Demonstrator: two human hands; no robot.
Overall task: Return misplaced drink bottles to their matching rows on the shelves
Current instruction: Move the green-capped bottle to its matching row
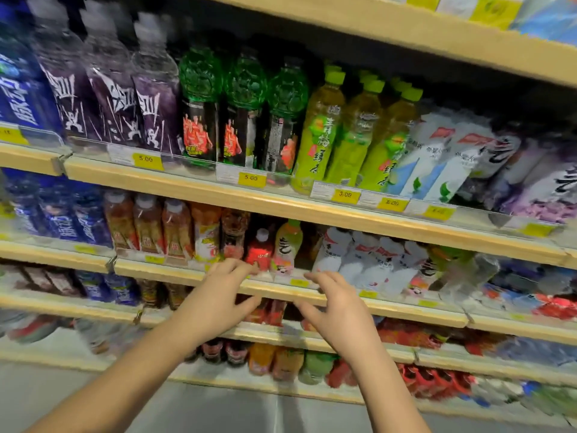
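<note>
- Near the middle of the frame, low down, we see our two hands reaching up at a wooden shelf (343, 303) full of drinks.
- Our left hand (218, 295) has its fingers spread and a bit bent. It holds nothing. Its fingertips (246, 268) are right at the shelf edge, just under a red bottle (260, 250) with a white cap.
- Our right hand (338, 310) is loose and spread too, and it holds nothing. It sits in front of the same shelf edge, a little to the right of the left hand.
- The red bottle stands between the two hands and just above them. Right beside it, on its right, stands a pale bottle with a green top (287, 245). These two look different from the rows next to them.
- To the left of the red bottle we see a row of brown tea bottles (146, 226). To the right we see white bottles (368, 260) leaning over.
- Higher up, one shelf above, stand dark green bottles (246, 110) in the middle and yellow-green tea bottles (324, 129) next to them.
- Purple bottles (112, 101) stand at the upper left.
- Yellow price tags (146, 160) stick to the shelf fronts.
- The picture is blurry, so we cannot read the small labels.
</note>
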